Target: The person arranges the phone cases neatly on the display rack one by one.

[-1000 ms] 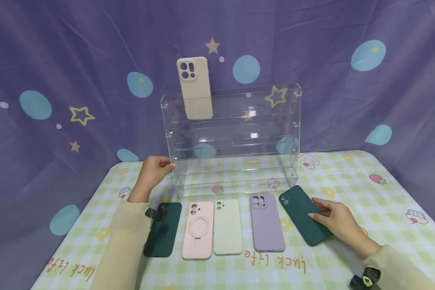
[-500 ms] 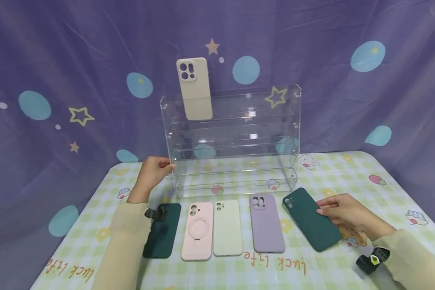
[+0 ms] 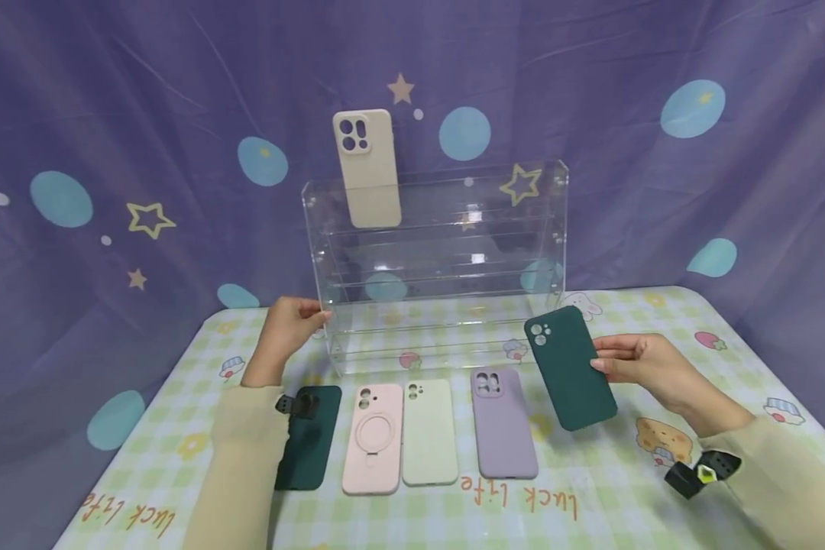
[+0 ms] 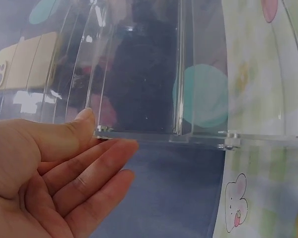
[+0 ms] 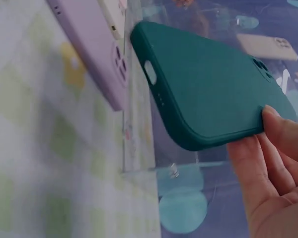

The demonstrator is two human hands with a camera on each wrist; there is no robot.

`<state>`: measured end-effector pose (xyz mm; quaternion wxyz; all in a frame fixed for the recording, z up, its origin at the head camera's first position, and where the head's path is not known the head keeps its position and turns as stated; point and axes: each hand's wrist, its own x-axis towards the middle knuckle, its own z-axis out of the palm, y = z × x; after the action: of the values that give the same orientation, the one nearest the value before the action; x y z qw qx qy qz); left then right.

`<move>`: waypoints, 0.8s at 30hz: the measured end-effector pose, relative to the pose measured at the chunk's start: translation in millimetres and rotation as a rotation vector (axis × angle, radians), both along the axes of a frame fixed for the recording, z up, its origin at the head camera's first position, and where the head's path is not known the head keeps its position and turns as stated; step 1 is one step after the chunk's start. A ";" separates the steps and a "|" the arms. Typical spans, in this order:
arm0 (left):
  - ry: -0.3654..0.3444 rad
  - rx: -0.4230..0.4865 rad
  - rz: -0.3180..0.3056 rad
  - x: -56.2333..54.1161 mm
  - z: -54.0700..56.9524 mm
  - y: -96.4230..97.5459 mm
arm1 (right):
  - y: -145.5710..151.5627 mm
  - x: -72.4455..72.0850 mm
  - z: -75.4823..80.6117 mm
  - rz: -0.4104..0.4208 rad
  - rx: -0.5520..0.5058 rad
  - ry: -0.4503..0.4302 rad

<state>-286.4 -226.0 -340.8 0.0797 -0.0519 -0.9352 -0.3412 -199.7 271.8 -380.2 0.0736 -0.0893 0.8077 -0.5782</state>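
Note:
My right hand point(image 3: 649, 370) pinches a dark green phone case point(image 3: 571, 370) by its right edge, thumb on the back, fingers behind. The case is tilted upright above the table, its camera cutouts at the top left. With thumb and fingers, my left hand point(image 3: 292, 332) grips the left side panel of a clear acrylic display rack point(image 3: 447, 305); the left wrist view shows this hold point(image 4: 64, 168) near a metal screw. A cream phone case point(image 3: 370, 172) leans on the rack's top tier at the left.
In front of the rack lie a second dark green case point(image 3: 316, 443), partly hidden by my left sleeve, a pink case with a ring point(image 3: 373, 466), a pale green case point(image 3: 431, 443) and a purple case point(image 3: 505, 435). A purple curtain point(image 3: 632, 191) hangs behind the checked table point(image 3: 632, 496).
The dark green case in my right hand has been raised off the tablecloth, first drawn slightly right, then up toward the rack and more upright. My left hand stays on the rack's side.

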 end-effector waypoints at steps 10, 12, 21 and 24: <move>-0.028 0.046 0.015 -0.5 0.9 0.2 | -20.7 -8.9 28.6 -0.106 -0.128 0.071; -0.035 0.050 0.022 -0.5 1.2 0.7 | -23.1 -10.9 35.6 -0.129 -0.171 0.087; -0.078 0.079 0.047 -0.1 2.2 1.9 | -32.2 -24.8 68.6 -0.204 -0.354 0.159; -0.103 0.087 0.060 -0.1 2.0 1.4 | -36.1 -29.7 77.1 -0.208 -0.408 0.180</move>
<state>-286.5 -224.6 -338.8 0.0440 -0.0029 -0.9233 -0.3814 -229.4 235.7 -303.1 -0.0783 -0.0699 0.6825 -0.7234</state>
